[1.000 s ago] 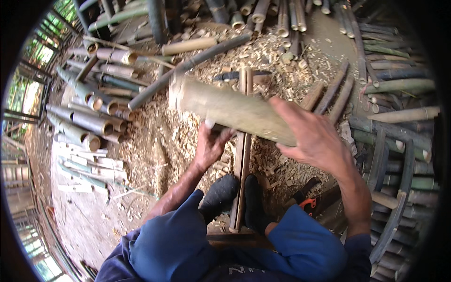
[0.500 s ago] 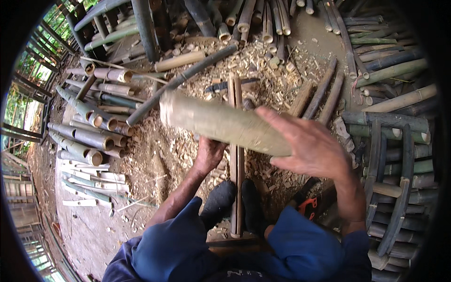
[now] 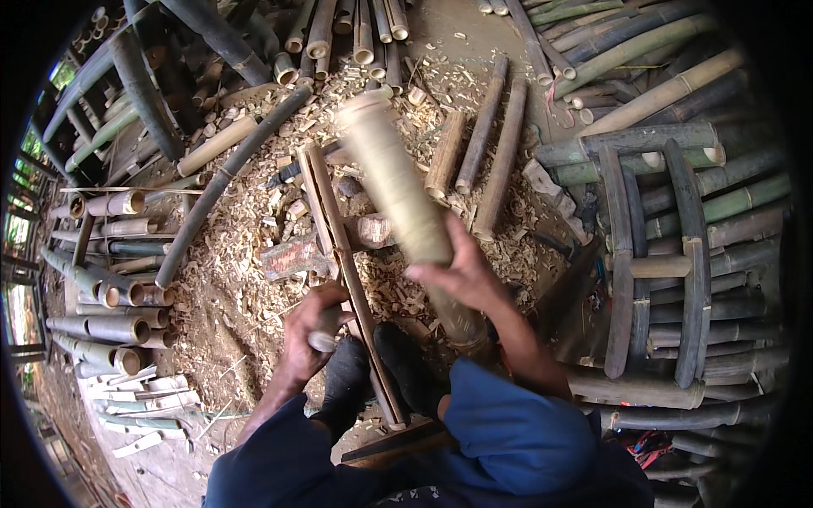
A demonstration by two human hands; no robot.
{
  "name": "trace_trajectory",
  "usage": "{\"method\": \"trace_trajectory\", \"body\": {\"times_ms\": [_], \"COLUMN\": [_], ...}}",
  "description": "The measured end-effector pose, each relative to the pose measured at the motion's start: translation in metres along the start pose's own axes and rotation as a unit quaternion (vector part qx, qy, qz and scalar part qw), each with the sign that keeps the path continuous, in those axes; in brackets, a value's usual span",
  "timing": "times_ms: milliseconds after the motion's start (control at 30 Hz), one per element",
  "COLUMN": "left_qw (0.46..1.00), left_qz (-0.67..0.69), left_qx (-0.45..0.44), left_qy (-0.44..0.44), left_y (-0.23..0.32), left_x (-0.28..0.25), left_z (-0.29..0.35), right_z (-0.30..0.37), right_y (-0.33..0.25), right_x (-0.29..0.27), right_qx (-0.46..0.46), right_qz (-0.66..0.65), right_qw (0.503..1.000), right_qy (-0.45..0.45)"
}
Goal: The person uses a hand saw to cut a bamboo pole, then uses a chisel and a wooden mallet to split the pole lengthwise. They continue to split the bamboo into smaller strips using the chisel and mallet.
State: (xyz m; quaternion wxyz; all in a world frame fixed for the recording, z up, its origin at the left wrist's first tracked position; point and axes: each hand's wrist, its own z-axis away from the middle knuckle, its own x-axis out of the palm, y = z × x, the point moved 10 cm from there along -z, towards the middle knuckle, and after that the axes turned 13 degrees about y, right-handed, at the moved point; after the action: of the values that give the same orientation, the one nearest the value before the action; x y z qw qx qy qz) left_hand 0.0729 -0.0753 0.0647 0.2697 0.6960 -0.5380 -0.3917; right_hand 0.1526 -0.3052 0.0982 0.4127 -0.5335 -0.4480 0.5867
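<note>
My right hand (image 3: pixel 464 267) grips the lower end of a thick, pale scraped bamboo tube (image 3: pixel 391 173), blurred by motion. The tube is raised and tilted, its far end leaning left. My left hand (image 3: pixel 312 326) is closed around a short handle with a rounded greyish end (image 3: pixel 323 339); whatever the handle belongs to is hidden. Right beside that hand, a long split bamboo pole (image 3: pixel 349 267) runs between my dark-covered feet, with a lengthwise gap along it. Its upper part lies across a rough wooden log (image 3: pixel 292 261).
Shavings (image 3: pixel 233 245) cover the ground. Another bamboo tube (image 3: pixel 459 317) is by my right foot. Cut bamboo lengths (image 3: pixel 106 326) are stacked at left, and poles (image 3: pixel 644 63) at far right. A bamboo frame (image 3: pixel 660 267) rests on the right-hand pile. A dark pole (image 3: pixel 233 182) lies slanted at left.
The pale tube has swung from nearly level to steeply upright. My left hand is lower along the split pole, its handle now showing. The whole view has turned to the right.
</note>
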Motion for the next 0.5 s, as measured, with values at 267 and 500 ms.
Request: {"method": "trace_trajectory", "body": {"times_ms": [267, 500], "left_qw": [0.889, 0.717], "left_qz": [-0.326, -0.526], "left_qx": [-0.32, -0.456], "left_qy": [0.033, 0.03], "left_y": [-0.11, -0.177], "left_x": [-0.092, -0.225], "left_z": [-0.004, 0.151], "right_z": [-0.011, 0.092], "right_y": [0.17, 0.175], "right_x": [-0.285, -0.15], "right_qx": [0.029, 0.241], "right_qz": [0.284, 0.579], "right_qw": [0.851, 0.773], "right_qy": [0.441, 0.096]}}
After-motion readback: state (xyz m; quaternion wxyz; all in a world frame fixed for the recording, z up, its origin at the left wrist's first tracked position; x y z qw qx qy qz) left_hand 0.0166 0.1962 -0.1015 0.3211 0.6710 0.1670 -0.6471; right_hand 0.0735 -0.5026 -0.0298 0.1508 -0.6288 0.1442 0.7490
